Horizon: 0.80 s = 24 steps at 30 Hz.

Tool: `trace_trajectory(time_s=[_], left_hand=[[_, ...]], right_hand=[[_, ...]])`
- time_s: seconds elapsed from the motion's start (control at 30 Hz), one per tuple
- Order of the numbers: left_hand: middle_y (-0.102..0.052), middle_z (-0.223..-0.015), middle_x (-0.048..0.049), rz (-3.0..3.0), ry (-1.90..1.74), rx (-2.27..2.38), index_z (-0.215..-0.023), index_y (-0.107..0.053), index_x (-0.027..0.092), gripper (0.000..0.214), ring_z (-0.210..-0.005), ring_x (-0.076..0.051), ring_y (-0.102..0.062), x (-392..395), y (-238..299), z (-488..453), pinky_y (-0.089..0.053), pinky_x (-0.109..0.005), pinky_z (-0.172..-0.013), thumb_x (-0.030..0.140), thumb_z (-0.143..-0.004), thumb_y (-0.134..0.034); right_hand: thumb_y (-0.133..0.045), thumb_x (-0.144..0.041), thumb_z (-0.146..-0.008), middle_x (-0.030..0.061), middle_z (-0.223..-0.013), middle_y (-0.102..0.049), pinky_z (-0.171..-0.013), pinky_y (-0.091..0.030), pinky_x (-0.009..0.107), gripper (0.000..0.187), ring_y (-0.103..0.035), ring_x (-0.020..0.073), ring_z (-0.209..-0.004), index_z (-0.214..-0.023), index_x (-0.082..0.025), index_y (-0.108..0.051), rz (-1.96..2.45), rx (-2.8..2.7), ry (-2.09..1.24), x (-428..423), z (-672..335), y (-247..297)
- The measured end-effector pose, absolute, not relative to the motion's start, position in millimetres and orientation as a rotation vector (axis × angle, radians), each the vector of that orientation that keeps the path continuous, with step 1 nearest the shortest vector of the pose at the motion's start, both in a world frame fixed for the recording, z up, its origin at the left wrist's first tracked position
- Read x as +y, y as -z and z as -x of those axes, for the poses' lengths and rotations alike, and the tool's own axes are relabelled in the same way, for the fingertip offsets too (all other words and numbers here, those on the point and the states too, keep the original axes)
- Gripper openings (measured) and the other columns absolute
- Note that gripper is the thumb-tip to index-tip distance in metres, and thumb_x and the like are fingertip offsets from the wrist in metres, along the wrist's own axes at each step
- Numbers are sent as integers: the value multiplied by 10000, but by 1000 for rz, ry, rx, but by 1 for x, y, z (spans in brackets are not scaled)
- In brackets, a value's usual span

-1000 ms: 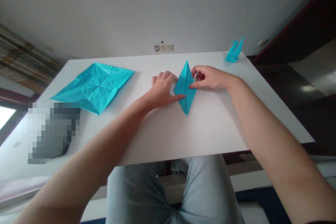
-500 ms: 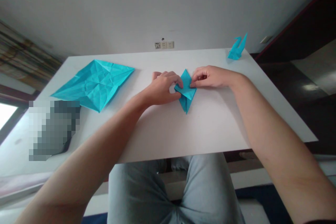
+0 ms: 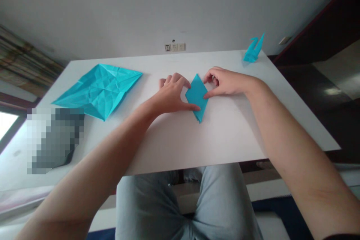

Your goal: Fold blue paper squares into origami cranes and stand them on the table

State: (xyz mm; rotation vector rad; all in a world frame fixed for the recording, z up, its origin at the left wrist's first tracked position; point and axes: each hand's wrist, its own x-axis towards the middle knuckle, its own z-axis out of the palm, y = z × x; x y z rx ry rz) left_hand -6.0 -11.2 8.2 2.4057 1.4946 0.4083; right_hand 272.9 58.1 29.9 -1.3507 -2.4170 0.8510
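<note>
Seen from your head, looking down over your bare forearms, a small folded teal paper diamond [image 3: 197, 96] lies flat on a white table [image 3: 225, 131], a little beyond the middle of it and straight ahead of you. One point of the diamond aims away from you and the other back toward you.

Your left hand [image 3: 171, 95] rests on the table at the diamond's left side. It is half open: the fingers are loosely curled with their tips near the upper left edge, and the thumb stretches along the lower left edge, its tip pressing on the paper near the lower point. It grips nothing.

Your right hand [image 3: 225, 82] sits at the diamond's right side, also half open. Its fingers curl by the upper right edge, and the thumb tip touches the right corner. Thumb and forefinger are apart, so the paper is pressed down, not pinched.

Well to the left on the table lies a large, heavily creased teal paper sheet [image 3: 98, 90], opened out flat. At the far right corner stands a small folded teal paper figure [image 3: 253, 49] with upright points. A blurred grey patch [image 3: 54, 140] covers something at the near left. Below the table edge your light grey trousers [image 3: 185, 202] show.
</note>
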Motion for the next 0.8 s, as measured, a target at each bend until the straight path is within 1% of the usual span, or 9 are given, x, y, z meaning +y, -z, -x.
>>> trace_trajectory(time_s=[0.1,0.23,0.33,0.43,0.5,0.6,0.73,0.8], left_hand=[[-558,-1636,-246,-2439,-366,1483,-1561,-608,215,1076,-1528,-543,-511,-19,-10,1,-322,-705,-1324,823,-751,-971],[-487,-1722,-285,-2451,-297,1413,-1710,-494,179,1232,-1582,-564,-451,-27,-11,-8,-306,-720,-1349,863,-776,-916],[-422,-1786,-302,-2445,-307,1386,-1765,-434,160,1332,-1652,-567,-375,-30,-9,-10,-249,-724,-1390,879,-752,-916],[-397,-1819,-284,-2444,-324,1335,-1795,-403,199,1414,-1696,-569,-316,-30,-7,-10,-193,-739,-1413,892,-687,-943],[-382,-1837,-267,-2442,-312,1304,-1812,-386,234,1446,-1715,-572,-288,-30,-6,-9,-179,-748,-1418,895,-659,-954],[-358,-1855,-274,-2435,-290,1302,-1825,-364,231,1467,-1729,-576,-266,-31,-7,-9,-166,-759,-1421,894,-657,-954],[-344,-1862,-289,-2428,-305,1334,-1822,-350,219,1478,-1723,-575,-274,-31,-8,-9,-177,-761,-1414,886,-655,-965],[-361,-1852,-285,-2419,-312,1365,-1805,-362,219,1408,-1712,-566,-300,-29,-9,-9,-198,-751,-1406,875,-704,-947]], right_hand=[[-1089,-638,-563,96,-1222,-671,-853,-540,442,722,-615,299,-994,-1086,-276,-748,1352,-2430,-825,56,-271,-30],[-1093,-636,-588,90,-1227,-657,-899,-556,462,711,-628,309,-1022,-1116,-283,-772,1344,-2445,-822,57,-272,-28],[-1077,-645,-650,88,-1204,-638,-931,-556,467,635,-637,305,-1024,-1087,-278,-797,1337,-2460,-821,60,-272,-26],[-1036,-674,-736,94,-1193,-623,-943,-554,470,521,-644,299,-1015,-986,-274,-816,1308,-2470,-838,61,-270,-25],[-1003,-692,-785,99,-1186,-621,-928,-548,462,485,-647,291,-1003,-930,-265,-823,1290,-2477,-871,60,-268,-26],[-969,-711,-818,100,-1139,-645,-873,-527,441,495,-647,280,-969,-912,-243,-838,1272,-2495,-924,59,-264,-29],[-997,-694,-767,83,-1052,-692,-819,-518,428,530,-631,270,-906,-1032,-253,-865,1304,-2465,-894,58,-264,-31],[-1027,-664,-720,78,-1054,-700,-805,-527,428,564,-624,265,-883,-1085,-265,-866,1331,-2434,-870,57,-266,-31]])
